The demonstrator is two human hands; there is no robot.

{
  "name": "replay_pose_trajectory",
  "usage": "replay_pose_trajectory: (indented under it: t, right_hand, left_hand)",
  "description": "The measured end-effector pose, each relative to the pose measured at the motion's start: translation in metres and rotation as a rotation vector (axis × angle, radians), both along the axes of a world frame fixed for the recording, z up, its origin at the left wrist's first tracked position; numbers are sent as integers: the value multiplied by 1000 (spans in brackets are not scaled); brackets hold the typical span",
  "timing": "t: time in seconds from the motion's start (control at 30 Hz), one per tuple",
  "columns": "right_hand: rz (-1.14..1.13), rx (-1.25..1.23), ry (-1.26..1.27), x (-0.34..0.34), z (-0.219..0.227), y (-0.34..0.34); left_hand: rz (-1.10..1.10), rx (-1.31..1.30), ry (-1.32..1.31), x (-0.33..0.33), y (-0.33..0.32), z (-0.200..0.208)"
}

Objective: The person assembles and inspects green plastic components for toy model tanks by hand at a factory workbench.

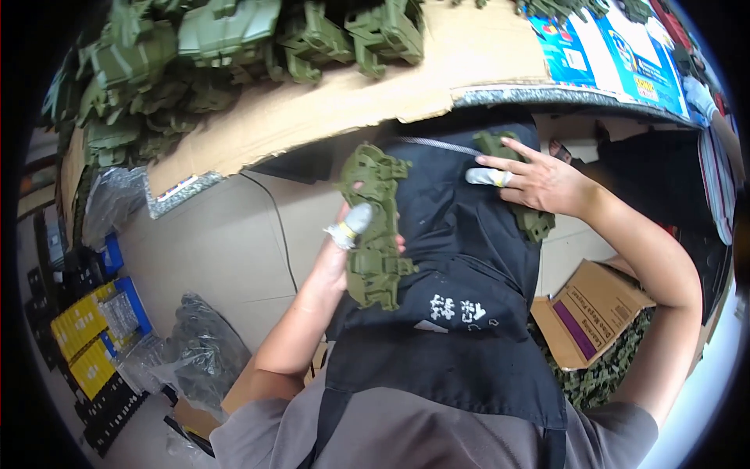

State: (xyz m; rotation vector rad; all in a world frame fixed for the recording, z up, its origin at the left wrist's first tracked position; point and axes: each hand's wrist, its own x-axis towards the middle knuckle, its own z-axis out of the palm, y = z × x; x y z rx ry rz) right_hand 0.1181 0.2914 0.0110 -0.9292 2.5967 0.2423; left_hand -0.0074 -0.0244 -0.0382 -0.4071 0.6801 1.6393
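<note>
My left hand (336,264) grips a long olive-green molded plastic part (376,273), held upright above my apron. Its thumb, wrapped in a white covering with yellow tape, presses the near face, and fingertips show at the part's right edge. My right hand (549,184) lies over a second olive-green plastic part (536,224) above my right thigh. Both ends of that part stick out past the hand. One right finger wears the same white covering; the other visible fingers are partly stretched out, and the thumb and palm side are hidden.
Cardboard (484,47) covers the bench ahead, with several green plastic parts (226,35) heaped at its left. An opened carton (586,313) stands at my right by more green pieces. Yellow boxes (82,336) and a grey plastic bag (207,344) are left. A co-worker's gloved hand (698,98) shows far right.
</note>
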Motion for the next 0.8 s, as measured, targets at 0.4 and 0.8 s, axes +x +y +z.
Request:
replay_pose_trajectory:
  t: [0.4,0.8]
  right_hand:
    - [-1241,-1320,-169,17,9,-85]
    - [-1111,-1252,-9,-15,22,-118]
  left_hand:
    - [-63,-8,681,17,20,33]
    - [-71,-192,945,38,6,6]
